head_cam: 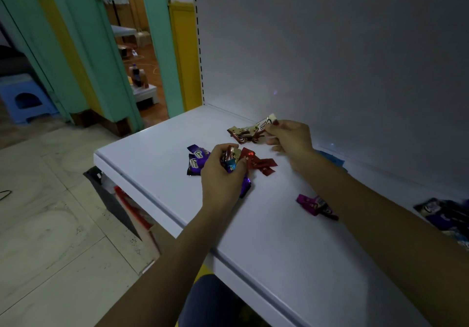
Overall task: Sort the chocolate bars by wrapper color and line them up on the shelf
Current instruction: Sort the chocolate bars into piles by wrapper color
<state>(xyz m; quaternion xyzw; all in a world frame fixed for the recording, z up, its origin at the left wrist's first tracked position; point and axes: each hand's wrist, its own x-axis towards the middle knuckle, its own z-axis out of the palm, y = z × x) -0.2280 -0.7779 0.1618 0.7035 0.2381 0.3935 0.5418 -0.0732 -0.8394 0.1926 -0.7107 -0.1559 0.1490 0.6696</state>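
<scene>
On the white shelf [157,149], my left hand [223,174] grips a bunch of chocolate bars [232,160] in gold, blue and purple wrappers. Purple bars [196,160] lie just left of that hand, and red bars [258,161] just right of it. My right hand [291,136] pinches a cream-and-brown bar [266,121] above other cream bars [241,133] lying near the back panel. A magenta bar [316,205] lies alone beside my right forearm. Dark purple bars [446,215] sit at the far right. A blue wrapper [332,158] peeks out behind my right wrist.
The shelf's white back panel [330,60] rises right behind the bars. A slotted upright [199,47] marks its left end. Left of the shelf are tiled floor [50,212], green door frames [101,60] and a blue stool [24,98].
</scene>
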